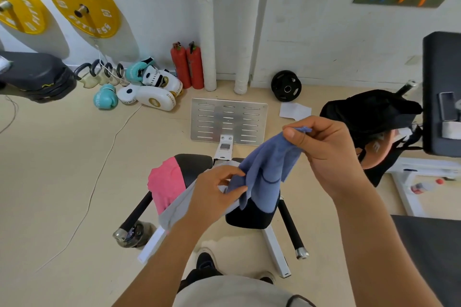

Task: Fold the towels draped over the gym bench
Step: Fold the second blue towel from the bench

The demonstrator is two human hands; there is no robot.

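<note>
Two hands pinch blue towel (267, 167) above bench (197, 164): left hand (214, 194) edge, right hand (324, 147) corner

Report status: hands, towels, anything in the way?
Both hands, left and right, pinch the blue towel, lifted. Pink towel and grey towel draped on the bench. Nothing obstructing.

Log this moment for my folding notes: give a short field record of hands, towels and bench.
left hand: pinches the blue cloth towel's lower edge
right hand: pinches a raised corner of the blue cloth towel
pink cloth towel: draped over the bench, unfolded
grey cloth towel: draped beside the pink one
black padded gym bench: white frame, under the towels
</note>
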